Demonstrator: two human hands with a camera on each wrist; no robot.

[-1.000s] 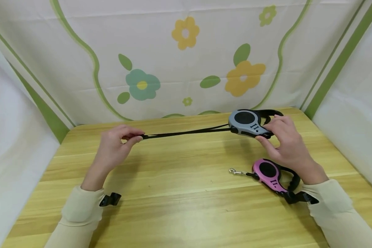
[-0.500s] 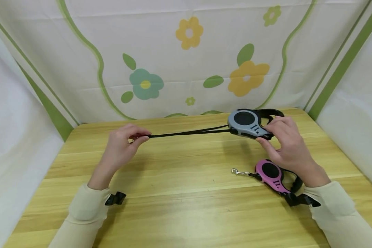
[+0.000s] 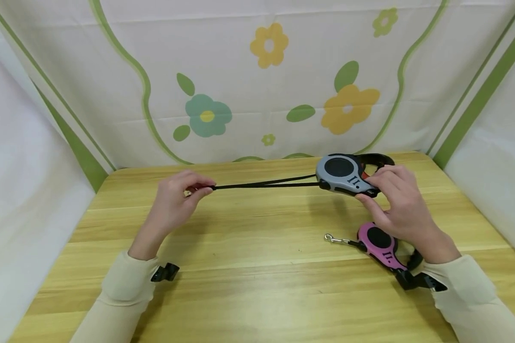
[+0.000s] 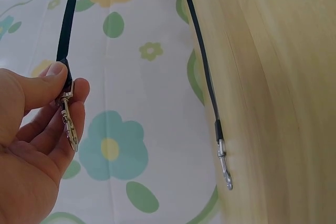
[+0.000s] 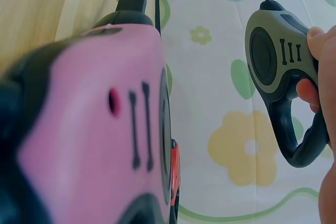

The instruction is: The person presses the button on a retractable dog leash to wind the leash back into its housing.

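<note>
My left hand [image 3: 178, 197] pinches the end of a black strap between thumb and fingers. A metal snap hook [image 4: 69, 124] hangs from that end in the left wrist view. The strap [image 3: 279, 185] runs taut to a grey retractable dog leash [image 3: 339, 166], held above the table. My right hand [image 3: 396, 200] grips it near the handle, thumb on the near side. Behind the grey leash a red part [image 3: 365, 175] of another leash peeks out, mostly hidden. A second strap [image 4: 202, 51] with its own snap hook [image 4: 224, 166] shows in the left wrist view.
A pink retractable leash [image 3: 377, 245] lies on the wooden table [image 3: 240, 286] under my right wrist, its small hook [image 3: 334, 239] pointing left. White flowered cloth [image 3: 249, 95] stands behind the table, with plain white cloth at both sides.
My hands have drawn slightly closer together, shortening the visible strap. Both still hold the same ends. The red part behind the grey leash has come into sight, and the head view has shifted slightly.
</note>
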